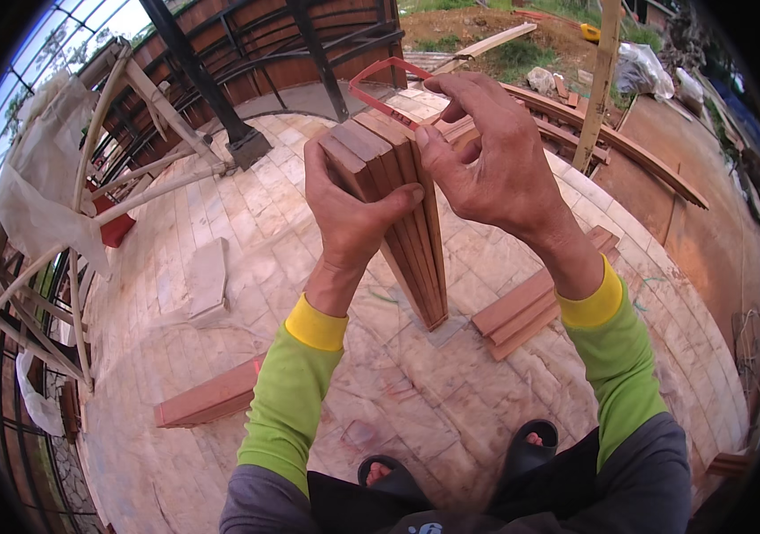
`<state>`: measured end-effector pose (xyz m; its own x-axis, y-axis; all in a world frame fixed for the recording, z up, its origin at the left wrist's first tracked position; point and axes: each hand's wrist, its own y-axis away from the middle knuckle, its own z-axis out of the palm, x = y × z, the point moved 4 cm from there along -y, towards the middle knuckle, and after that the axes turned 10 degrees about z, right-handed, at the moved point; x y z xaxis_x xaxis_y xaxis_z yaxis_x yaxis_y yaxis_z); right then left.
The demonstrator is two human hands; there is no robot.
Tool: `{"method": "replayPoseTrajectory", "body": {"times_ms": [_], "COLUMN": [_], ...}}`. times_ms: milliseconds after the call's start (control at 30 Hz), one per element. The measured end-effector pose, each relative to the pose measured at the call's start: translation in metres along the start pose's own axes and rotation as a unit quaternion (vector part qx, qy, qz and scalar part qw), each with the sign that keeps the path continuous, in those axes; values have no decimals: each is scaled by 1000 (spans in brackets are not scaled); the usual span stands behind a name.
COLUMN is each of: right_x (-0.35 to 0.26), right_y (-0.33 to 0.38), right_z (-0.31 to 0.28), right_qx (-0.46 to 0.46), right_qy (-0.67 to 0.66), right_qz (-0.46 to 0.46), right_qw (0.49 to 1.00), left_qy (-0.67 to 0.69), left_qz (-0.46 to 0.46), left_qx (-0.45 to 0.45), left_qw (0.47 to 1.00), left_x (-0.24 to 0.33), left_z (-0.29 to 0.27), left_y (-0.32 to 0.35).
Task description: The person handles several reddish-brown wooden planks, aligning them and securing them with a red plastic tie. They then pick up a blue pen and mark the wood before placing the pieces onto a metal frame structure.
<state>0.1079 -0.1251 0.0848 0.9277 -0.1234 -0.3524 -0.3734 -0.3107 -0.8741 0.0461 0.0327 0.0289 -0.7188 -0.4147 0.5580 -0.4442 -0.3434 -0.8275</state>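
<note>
A bundle of reddish-brown wooden boards [402, 231] stands upright in front of me, its lower end on the tiled floor. My left hand [349, 205] is wrapped round its upper left side, with the thumb across the near face. A thin red strap [371, 73] rises in an angular loop above the far side of the bundle's top. At the top right, my right hand [496, 160] has the strap between its bent fingers and thumb. Just where the strap runs behind the boards is hidden.
More boards lie on the floor, a stack [531, 307] to the right and a bundle [211, 392] to the left. A flat pale slab [209, 276] lies at left. Bamboo scaffolding [86, 205] with plastic sheeting stands far left, near a black post [202, 80]. Long planks [638, 151] lie back right.
</note>
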Motion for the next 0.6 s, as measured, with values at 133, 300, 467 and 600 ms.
{"method": "replayPoseTrajectory", "body": {"times_ms": [133,300,467,600], "right_x": [-17,-26,-32,-36], "right_y": [4,9,11,11], "right_z": [4,20,23,20], "right_qx": [-31,-36,-42,-44], "right_qy": [41,15,4,12], "right_qz": [39,40,58,76], "right_qw": [998,998,997,996], "left_qy": [-17,-41,-89,-63], "left_qz": [11,25,5,2], "left_qx": [10,43,62,44], "left_qw": [1000,998,994,997], "left_x": [2,12,20,7], "left_z": [-1,6,13,10], "left_y": [-1,2,10,8]}}
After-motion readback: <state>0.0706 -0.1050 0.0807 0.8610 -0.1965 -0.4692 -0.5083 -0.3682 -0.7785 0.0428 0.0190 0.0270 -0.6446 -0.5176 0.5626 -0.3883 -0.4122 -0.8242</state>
